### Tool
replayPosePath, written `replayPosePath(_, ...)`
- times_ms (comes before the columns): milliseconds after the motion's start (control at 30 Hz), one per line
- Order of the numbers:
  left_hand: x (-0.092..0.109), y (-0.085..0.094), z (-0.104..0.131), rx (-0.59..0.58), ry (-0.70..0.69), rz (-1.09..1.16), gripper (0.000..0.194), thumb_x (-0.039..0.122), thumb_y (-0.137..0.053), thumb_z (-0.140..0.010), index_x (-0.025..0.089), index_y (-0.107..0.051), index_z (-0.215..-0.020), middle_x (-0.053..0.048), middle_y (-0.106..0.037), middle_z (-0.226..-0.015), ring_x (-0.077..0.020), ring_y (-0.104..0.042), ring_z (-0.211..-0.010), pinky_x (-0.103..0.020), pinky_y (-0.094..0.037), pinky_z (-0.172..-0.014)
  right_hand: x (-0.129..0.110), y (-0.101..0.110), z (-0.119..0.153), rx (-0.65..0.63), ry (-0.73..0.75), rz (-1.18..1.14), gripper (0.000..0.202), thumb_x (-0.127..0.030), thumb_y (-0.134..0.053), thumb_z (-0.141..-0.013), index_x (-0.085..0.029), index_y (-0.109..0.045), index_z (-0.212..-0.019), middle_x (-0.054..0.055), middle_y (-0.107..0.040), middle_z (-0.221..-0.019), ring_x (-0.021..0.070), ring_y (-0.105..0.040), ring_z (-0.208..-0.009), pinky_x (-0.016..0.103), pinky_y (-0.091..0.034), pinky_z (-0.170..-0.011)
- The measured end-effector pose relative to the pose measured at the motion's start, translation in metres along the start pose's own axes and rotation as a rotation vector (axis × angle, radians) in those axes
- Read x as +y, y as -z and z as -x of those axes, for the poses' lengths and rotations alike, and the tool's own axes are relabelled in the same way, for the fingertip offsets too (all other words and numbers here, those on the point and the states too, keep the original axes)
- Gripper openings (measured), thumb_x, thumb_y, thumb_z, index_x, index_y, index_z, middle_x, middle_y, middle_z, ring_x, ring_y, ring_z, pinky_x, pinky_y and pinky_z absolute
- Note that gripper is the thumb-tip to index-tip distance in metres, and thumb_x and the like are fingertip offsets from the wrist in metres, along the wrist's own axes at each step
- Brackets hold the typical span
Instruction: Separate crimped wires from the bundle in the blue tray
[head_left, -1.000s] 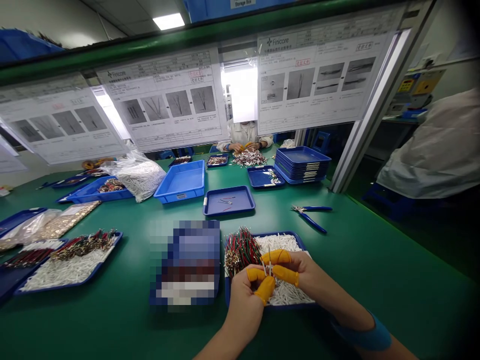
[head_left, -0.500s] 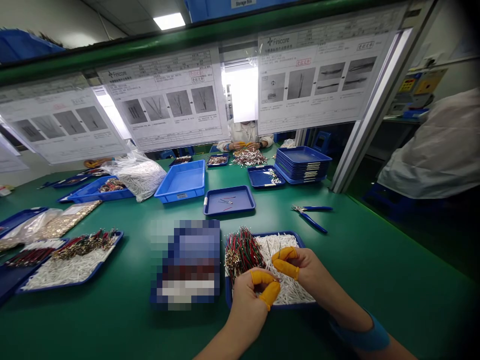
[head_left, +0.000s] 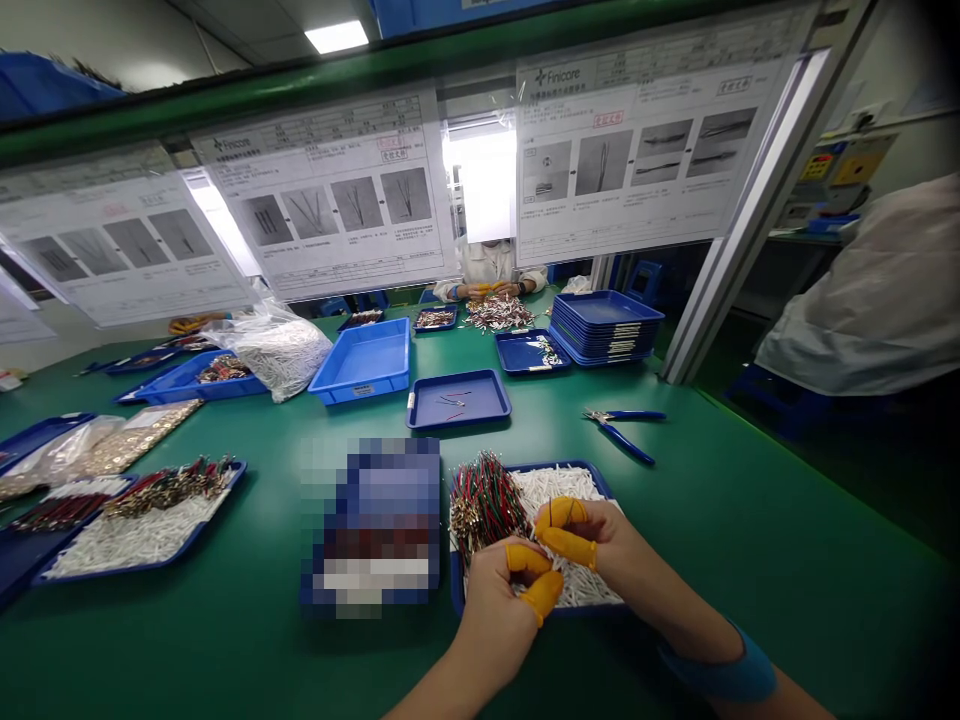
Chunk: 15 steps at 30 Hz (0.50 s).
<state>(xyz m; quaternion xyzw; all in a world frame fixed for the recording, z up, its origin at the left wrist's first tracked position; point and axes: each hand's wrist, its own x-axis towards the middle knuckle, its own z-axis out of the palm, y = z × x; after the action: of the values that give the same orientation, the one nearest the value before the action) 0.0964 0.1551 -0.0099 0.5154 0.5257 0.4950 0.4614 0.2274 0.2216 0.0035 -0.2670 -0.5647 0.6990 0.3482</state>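
Observation:
Yellow finger covers sit on the thumbs and index fingers of both hands. My left hand is pinched over the near part of a blue tray, its held item too small to make out. Close beside it on the right, my right hand pinches a thin dark wire. Beneath them the tray holds many white sticks and, at its left, a bundle of red, green and black wires with brass-coloured ends.
Left of the tray lies a pixelated blue tray. Cutting pliers rest at the right. Beyond are a shallow tray with a few wires, a blue bin and stacked trays. A person sits opposite.
My right hand has shifted slightly left, closer to my left hand. My left hand has barely moved.

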Motion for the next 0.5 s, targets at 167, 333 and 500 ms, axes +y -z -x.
replayPosePath(167,-0.0019,-0.0004,-0.0014,-0.012,-0.005,0.002,0.013,0.020,-0.058,-0.066,0.010,-0.052,-0.060,-0.003,-0.048,-0.068,-0.0095,-0.040,-0.060,-0.022,-0.033,-0.055,0.0092,0.0049,-0.0010,-0.063,-0.009,0.112,0.020,-0.027,-0.072,-0.065,-0.011,-0.062,-0.070,0.003,-0.057,-0.070,0.0109,-0.051,-0.068,0.022,-0.042,-0.064)
replayPosePath(333,-0.0016,-0.0002,-0.0039,-0.023,-0.002,0.006,0.018,0.024,-0.061,-0.066,0.010,-0.051,-0.060,-0.003,-0.048,-0.066,-0.0094,-0.040,-0.058,-0.022,-0.033,-0.053,0.0086,0.0024,-0.0002,-0.064,-0.035,0.114,0.022,-0.029,-0.072,-0.064,-0.011,-0.061,-0.071,0.003,-0.057,-0.071,0.0117,-0.052,-0.067,0.022,-0.043,-0.063)
replayPosePath(500,-0.0035,0.0033,-0.0050,0.098,-0.019,0.064,0.023,0.027,-0.063,-0.066,0.010,-0.049,-0.061,-0.006,-0.051,-0.073,-0.0110,-0.045,-0.064,-0.022,-0.037,-0.058,0.0028,0.0047,0.0006,0.050,0.041,0.211,0.030,-0.039,-0.067,-0.069,-0.013,-0.060,-0.084,0.006,-0.059,-0.083,0.0150,-0.054,-0.079,0.026,-0.044,-0.073)
